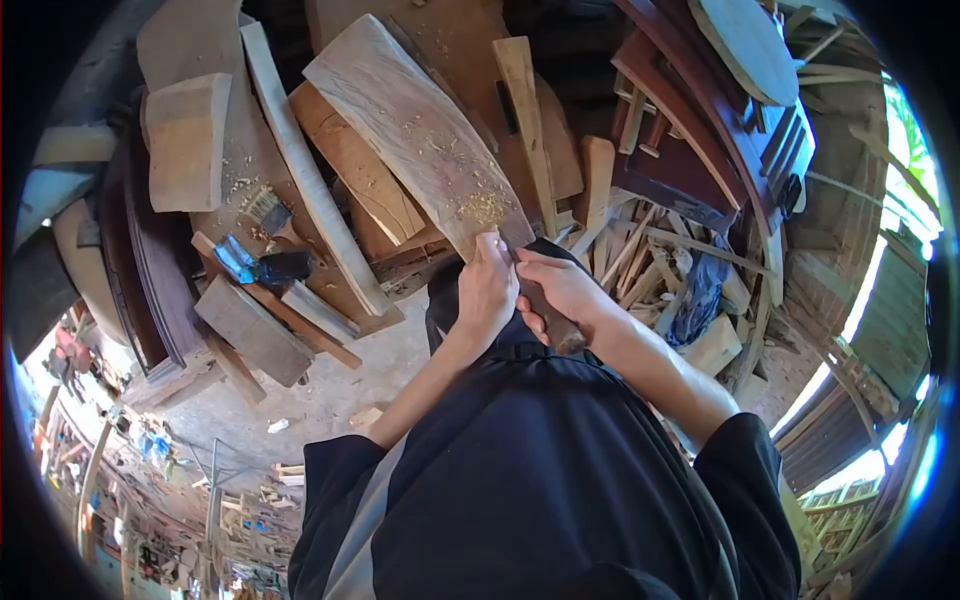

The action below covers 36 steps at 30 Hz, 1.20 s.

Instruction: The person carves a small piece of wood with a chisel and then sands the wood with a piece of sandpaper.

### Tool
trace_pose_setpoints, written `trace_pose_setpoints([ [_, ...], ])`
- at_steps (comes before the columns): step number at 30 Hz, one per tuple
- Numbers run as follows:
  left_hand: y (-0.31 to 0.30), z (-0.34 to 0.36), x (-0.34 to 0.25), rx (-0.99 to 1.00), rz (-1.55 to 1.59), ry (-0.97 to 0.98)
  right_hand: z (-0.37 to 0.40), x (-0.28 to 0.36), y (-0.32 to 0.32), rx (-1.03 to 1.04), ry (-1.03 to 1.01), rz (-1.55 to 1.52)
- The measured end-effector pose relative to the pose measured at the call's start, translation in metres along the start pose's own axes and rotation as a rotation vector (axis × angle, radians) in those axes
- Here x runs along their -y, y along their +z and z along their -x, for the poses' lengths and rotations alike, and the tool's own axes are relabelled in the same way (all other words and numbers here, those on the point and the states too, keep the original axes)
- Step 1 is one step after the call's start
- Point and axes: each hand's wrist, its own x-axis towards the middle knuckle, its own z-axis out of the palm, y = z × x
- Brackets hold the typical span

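A long wooden board (415,125) runs from the upper left down to my hands, with wood shavings (485,205) scattered near its lower end. My right hand (560,290) is wrapped round a brown wooden handle (566,338) whose butt points down toward my body. Close beside it, my left hand (489,285) is closed at the board's near end, its thumb up; what it holds, if anything, is hidden. The working end of the handled tool cannot be made out between the hands.
A brush (268,212) and a blue-and-black object (240,260) lie on wood at the left. A curved strip (310,170) stretches beside the board. Stacked dark furniture parts (680,110) stand at the upper right, above scrap wood (640,265) and a blue plastic bag (705,290).
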Motion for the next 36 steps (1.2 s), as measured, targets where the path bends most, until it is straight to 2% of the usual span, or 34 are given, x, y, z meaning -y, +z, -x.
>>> trace_pose_setpoints([
  [2,-0.002,0.001,0.003,0.072,-0.013,-0.075,-0.002,-0.001,0.006,-0.011,-0.008,-0.018],
  [5,-0.003,0.0,0.003,0.03,0.054,0.041,0.0,-0.017,0.01,-0.051,-0.092,0.047],
  [9,-0.008,0.006,0.004,0.028,0.127,0.04,-0.001,-0.026,0.014,-0.076,-0.122,0.018],
  [13,-0.006,0.003,0.003,0.028,0.056,0.06,-0.007,-0.011,0.001,0.016,-0.065,0.094],
  [15,-0.001,0.002,0.007,-0.021,0.006,0.107,-0.011,-0.003,0.001,-0.011,-0.072,0.141],
  [17,0.008,0.004,0.007,-0.149,-0.07,0.22,-0.023,0.005,-0.012,-0.016,0.006,0.192],
  [18,0.015,0.005,0.009,-0.203,-0.1,0.225,-0.02,0.015,-0.016,0.025,-0.008,0.346],
  [19,0.019,0.005,0.009,-0.225,-0.106,0.226,-0.025,0.023,-0.013,0.033,-0.019,0.364],
  [22,0.023,0.017,0.013,-0.229,-0.097,0.174,-0.036,0.028,-0.001,-0.058,-0.036,0.724],
  [23,0.023,0.02,0.015,-0.249,-0.099,0.175,-0.036,0.029,-0.002,-0.055,-0.046,0.741],
  [25,0.024,0.029,0.021,-0.379,0.026,0.119,-0.031,0.03,-0.002,-0.017,-0.066,0.667],
  [26,0.026,0.032,0.023,-0.31,0.351,-0.007,-0.024,0.03,-0.008,0.057,-0.08,0.639],
  [27,0.026,0.035,0.024,-0.325,0.354,-0.012,-0.022,0.028,-0.02,0.059,-0.078,0.655],
  [29,0.019,0.035,0.026,-0.421,0.76,-0.095,-0.021,0.031,-0.046,0.195,-0.047,0.485],
  [30,0.012,0.039,0.026,-0.409,0.835,-0.064,-0.025,0.028,-0.062,0.265,-0.071,0.46],
  [31,0.0,0.042,0.019,-0.439,0.831,-0.068,-0.023,0.021,-0.068,0.278,-0.065,0.486],
  [33,-0.022,0.05,0.0,-0.373,1.058,-0.107,-0.017,-0.002,-0.075,0.172,-0.331,0.525],
  [35,-0.033,0.055,-0.018,-0.409,1.07,-0.07,-0.008,-0.016,-0.078,0.098,-0.342,0.523],
  [36,-0.039,0.057,-0.029,-0.421,1.1,-0.02,0.0,-0.017,-0.08,0.144,-0.362,0.53],
])
